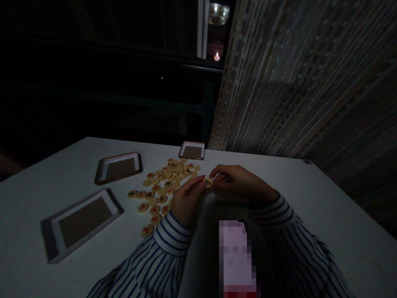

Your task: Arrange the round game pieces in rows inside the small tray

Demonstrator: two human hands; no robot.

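Pinching round piece (208, 182) with dark character in left hand (187, 200), centre of frame; curling right hand (243, 182) close at its right. Wearing striped sleeves (149, 258), lower frame. Facing white table (310, 186) with scattered pieces (161, 191) left of centre, shallow trays (85, 221) at left and middle; strand curtain (294, 82), upper right.

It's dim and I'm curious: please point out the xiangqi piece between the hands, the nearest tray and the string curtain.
Xiangqi piece (209, 182), head view: on its dark-marked face.
Nearest tray (86, 222), head view: on its brownish inner panel.
String curtain (276, 82), head view: amid its hanging strands.
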